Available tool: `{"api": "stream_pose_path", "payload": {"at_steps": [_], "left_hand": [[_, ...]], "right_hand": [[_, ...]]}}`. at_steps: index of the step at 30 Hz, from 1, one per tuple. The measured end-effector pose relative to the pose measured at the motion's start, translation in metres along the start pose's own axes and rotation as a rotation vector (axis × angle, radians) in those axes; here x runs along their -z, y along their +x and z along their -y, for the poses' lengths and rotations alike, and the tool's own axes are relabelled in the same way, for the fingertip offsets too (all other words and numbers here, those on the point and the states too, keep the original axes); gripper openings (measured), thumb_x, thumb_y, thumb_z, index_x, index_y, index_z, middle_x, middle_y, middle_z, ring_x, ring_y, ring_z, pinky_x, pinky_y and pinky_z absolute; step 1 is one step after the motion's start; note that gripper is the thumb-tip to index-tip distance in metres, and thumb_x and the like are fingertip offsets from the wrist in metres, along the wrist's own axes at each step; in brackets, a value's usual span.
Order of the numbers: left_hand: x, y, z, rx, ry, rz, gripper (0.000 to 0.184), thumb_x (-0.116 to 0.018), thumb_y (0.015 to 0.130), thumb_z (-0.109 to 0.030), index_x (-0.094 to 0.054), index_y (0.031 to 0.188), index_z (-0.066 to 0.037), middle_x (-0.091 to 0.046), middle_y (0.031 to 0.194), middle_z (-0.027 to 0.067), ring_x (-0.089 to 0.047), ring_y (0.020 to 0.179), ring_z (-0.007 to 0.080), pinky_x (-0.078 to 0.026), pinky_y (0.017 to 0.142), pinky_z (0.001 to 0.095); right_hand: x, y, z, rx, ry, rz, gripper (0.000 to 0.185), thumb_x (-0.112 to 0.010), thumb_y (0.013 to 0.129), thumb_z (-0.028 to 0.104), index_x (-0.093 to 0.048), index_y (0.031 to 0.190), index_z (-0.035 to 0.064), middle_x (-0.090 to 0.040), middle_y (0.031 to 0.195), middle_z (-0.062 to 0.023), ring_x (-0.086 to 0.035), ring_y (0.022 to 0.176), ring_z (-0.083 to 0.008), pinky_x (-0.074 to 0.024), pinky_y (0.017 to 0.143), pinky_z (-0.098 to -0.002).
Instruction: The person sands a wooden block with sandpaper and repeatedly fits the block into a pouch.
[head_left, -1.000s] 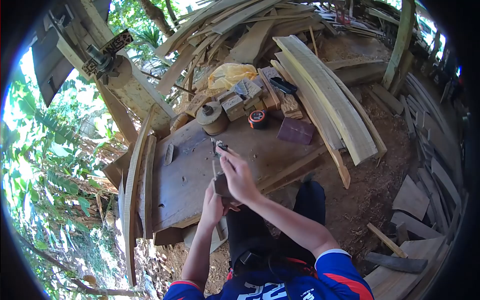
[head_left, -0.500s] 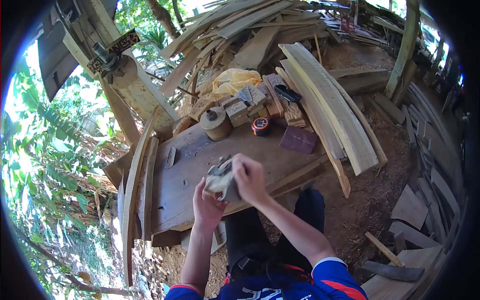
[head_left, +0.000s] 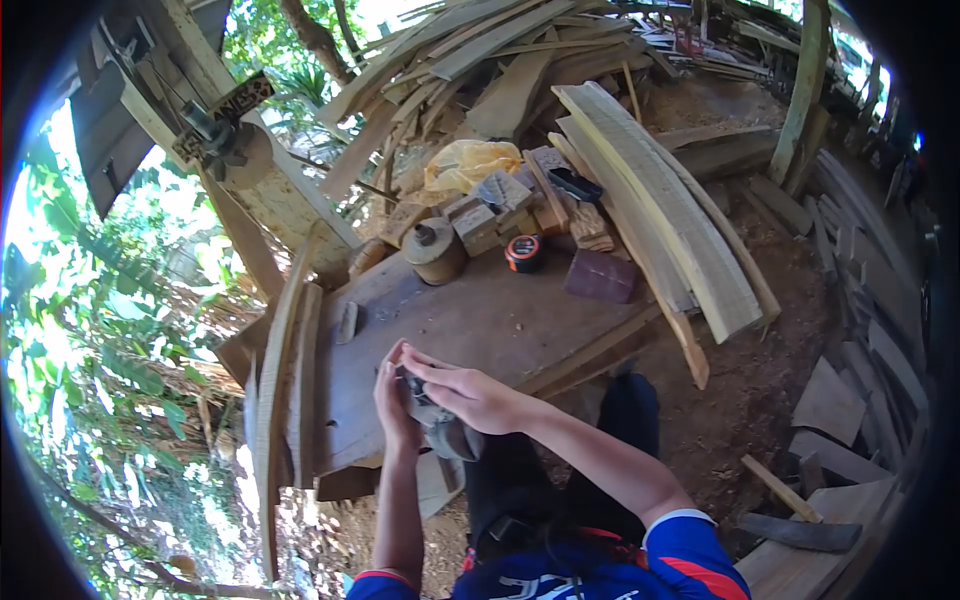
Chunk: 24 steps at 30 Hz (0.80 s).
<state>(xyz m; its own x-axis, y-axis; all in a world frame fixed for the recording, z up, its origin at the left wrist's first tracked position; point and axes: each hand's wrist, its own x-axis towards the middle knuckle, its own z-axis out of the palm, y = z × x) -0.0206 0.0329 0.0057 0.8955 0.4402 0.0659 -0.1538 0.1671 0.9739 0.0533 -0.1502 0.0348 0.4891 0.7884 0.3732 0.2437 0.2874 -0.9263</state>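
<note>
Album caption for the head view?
Left hand and right hand hold a greyish object at a worktable near piled boards.

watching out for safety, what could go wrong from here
The grey object between the left hand and right hand, held by the near edge of the table, might slip and drop. The long boards appear close to the right knee, so turning could knock them.

Hand tool point(head_left: 452, 437): grey body, rounded at its 5 o'clock end, dark fittings toward 11 o'clock. I hold it aslant between my left hand point(head_left: 399, 408) and right hand point(head_left: 478, 402), toward 7 o'clock from view centre. Upper part partly covered; exact type unclear.
</note>
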Motion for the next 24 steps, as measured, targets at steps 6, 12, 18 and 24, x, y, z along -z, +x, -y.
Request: {"api": "stream_pose_path", "payload": {"at_steps": [6,12,18,24], "left_hand": [[-0.012,0.001,-0.028,-0.075,0.139,0.061,0.056,-0.042,0.119,-0.033,-0.059,0.159,0.002,-0.074,0.13,0.0123,-0.072,0.114,0.0163,-0.056,0.102,0.0328],[-0.026,-0.01,-0.032,-0.111,0.307,0.146,0.054,-0.046,0.119,-0.025,-0.052,0.165,0.003,-0.073,0.118,0.0066,-0.066,0.103,0.0105,-0.053,0.095,0.0256],[-0.05,-0.034,-0.004,-0.254,0.428,0.229,0.071,-0.051,0.116,-0.012,-0.023,0.179,0.001,-0.073,0.1,0.0072,-0.059,0.087,0.0073,-0.05,0.08,0.025],[-0.046,-0.028,-0.021,-0.184,0.37,0.122,0.066,-0.049,0.113,-0.008,-0.033,0.176,0.002,-0.07,0.144,0.0119,-0.068,0.097,0.0105,-0.053,0.086,0.0251]], "right_hand": [[0.002,0.003,-0.001,-0.036,0.15,-0.079,0.054,-0.05,0.119,0.009,-0.041,0.171,-0.0057,-0.041,0.179,-0.0241,-0.035,0.17,-0.0302,-0.0268,0.138,-0.0371],[0.017,0.0,-0.002,-0.092,-0.124,-0.178,0.044,-0.054,0.117,0.01,-0.058,0.158,-0.0063,-0.07,0.148,-0.0305,-0.07,0.139,-0.0343,-0.0531,0.115,-0.0394],[0.021,0.014,-0.002,-0.2,0.08,-0.242,0.044,-0.051,0.118,0.01,-0.059,0.157,-0.0079,-0.074,0.147,-0.018,-0.071,0.132,-0.0229,-0.0523,0.113,-0.0357],[0.012,0.006,-0.008,-0.117,0.316,-0.106,0.061,-0.047,0.123,0.024,-0.033,0.176,-0.0045,-0.062,0.16,-0.0142,-0.057,0.141,-0.0152,-0.0431,0.122,-0.0317]]}}
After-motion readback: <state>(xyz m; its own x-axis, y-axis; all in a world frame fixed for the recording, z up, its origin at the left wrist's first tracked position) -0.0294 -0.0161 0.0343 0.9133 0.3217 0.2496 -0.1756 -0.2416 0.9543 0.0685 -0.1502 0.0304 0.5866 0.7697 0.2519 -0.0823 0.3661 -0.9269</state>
